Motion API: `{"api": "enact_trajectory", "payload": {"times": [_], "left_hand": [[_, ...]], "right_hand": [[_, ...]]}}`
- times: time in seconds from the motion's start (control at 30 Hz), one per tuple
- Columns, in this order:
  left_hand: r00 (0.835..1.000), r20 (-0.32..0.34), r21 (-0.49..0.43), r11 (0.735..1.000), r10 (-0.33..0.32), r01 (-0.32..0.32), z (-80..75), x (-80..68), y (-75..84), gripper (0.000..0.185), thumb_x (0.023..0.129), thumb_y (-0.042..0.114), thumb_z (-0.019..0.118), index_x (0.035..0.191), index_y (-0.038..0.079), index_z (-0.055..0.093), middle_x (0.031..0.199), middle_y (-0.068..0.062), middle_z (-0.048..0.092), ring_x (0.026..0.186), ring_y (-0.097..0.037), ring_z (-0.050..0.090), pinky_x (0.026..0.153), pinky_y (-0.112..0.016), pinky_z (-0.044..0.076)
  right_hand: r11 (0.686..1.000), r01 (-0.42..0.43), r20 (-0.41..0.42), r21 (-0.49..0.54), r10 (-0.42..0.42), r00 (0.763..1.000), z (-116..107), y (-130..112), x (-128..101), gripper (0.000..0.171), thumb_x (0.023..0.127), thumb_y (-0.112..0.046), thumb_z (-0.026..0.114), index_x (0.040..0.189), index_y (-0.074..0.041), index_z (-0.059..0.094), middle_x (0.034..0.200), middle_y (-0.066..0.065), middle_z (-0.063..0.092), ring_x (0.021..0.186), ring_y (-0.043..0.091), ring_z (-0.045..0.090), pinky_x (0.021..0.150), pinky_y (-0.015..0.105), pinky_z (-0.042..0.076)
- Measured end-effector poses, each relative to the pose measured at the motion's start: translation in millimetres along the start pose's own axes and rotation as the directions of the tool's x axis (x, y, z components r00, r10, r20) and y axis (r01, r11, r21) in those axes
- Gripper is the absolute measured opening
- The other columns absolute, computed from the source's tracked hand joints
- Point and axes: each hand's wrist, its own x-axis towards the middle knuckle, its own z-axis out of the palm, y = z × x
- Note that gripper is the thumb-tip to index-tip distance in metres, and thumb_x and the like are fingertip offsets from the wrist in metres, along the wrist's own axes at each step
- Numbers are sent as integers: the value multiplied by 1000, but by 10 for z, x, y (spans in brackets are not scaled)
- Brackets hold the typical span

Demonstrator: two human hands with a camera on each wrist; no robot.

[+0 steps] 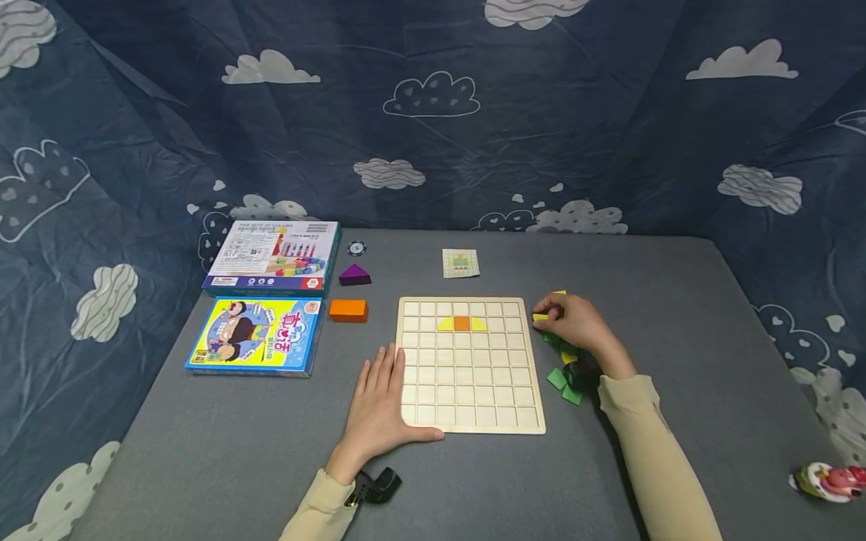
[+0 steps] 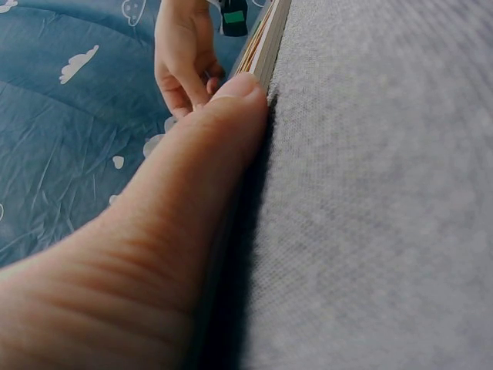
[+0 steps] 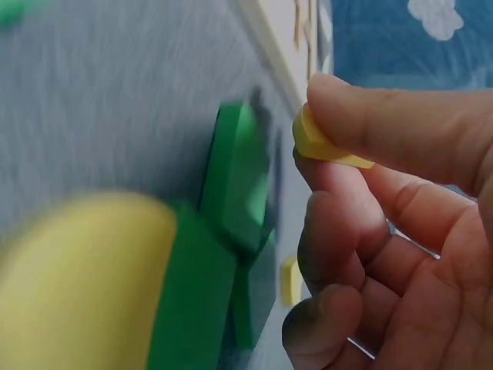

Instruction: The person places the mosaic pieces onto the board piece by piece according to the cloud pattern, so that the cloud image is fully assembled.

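A pale wooden grid board (image 1: pixel 473 376) lies flat on the grey table. In its second row, an orange square (image 1: pixel 461 323) sits between two yellow curved pieces (image 1: pixel 445 324). My left hand (image 1: pixel 379 413) lies along the board's left edge and lower left corner, fingers straight and thumb stretched out along the near edge. Just off the board's right side, my right hand (image 1: pixel 575 323) pinches a small yellow piece (image 3: pixel 316 145) between thumb and fingers. Below that hand lie several green pieces (image 3: pixel 231 173) and a rounded yellow one (image 3: pixel 85 285), partly hidden by the wrist in the head view.
Behind the board lies a small patterned card (image 1: pixel 461 263). To the left are two boxed games (image 1: pixel 271 259), an orange block (image 1: pixel 348 311), a purple triangular block (image 1: pixel 355 276) and a round chip (image 1: pixel 356 248). A red and green figurine (image 1: pixel 828 481) stands at the far right.
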Motion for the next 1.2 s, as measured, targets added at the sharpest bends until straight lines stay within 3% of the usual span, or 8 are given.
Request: {"api": "enact_trajectory", "payload": {"times": [0.3, 0.53, 0.73, 0.93, 1.2], "left_hand": [[1000, 7, 12, 1000, 6, -6, 11, 10, 9, 137, 56, 85, 61, 151, 2, 8, 157, -16, 7, 143, -27, 0, 113, -42, -3], [1000, 2, 18, 1000, 2, -2, 6, 17, 15, 137, 56, 85, 61, 151, 1, 10, 157, -16, 9, 143, -27, 2, 113, -42, -1], [1000, -1, 34, 999, -4, 4, 3, 7, 5, 137, 56, 86, 60, 151, 1, 10, 157, -16, 8, 143, -27, 2, 113, -42, -1], [1000, 3, 39, 999, -6, 6, -1, 11, 6, 137, 56, 87, 59, 151, 1, 10, 157, -16, 8, 143, -27, 2, 113, -42, -1], [1000, 3, 29, 1000, -10, 10, -6, 11, 11, 137, 56, 86, 60, 151, 1, 9, 156, -16, 7, 143, -27, 2, 113, -42, -2]], "right_hand": [[991, 61, 28, 122, -65, 998, 122, -200, -125, 18, 86, -9, 70, 102, -1, 68, 75, 6, 51, 58, 21, 42, 51, 31, 35], [959, 160, 19, 232, -169, 985, 271, -379, -122, 16, 84, -7, 72, 98, -3, 66, 71, 5, 55, 54, 20, 45, 47, 29, 38], [935, 130, 43, 331, -153, 987, 439, -577, -87, 20, 82, -9, 74, 96, -1, 64, 71, 8, 66, 55, 26, 57, 50, 33, 45], [930, 63, 80, 362, -98, 992, 600, -776, -91, 20, 82, -10, 75, 92, -3, 60, 70, 9, 68, 56, 26, 63, 52, 33, 49], [945, 164, -1, 282, -170, 985, 720, -979, -45, 18, 77, -13, 80, 79, -9, 62, 72, 0, 59, 60, 18, 49, 53, 28, 38]]}}
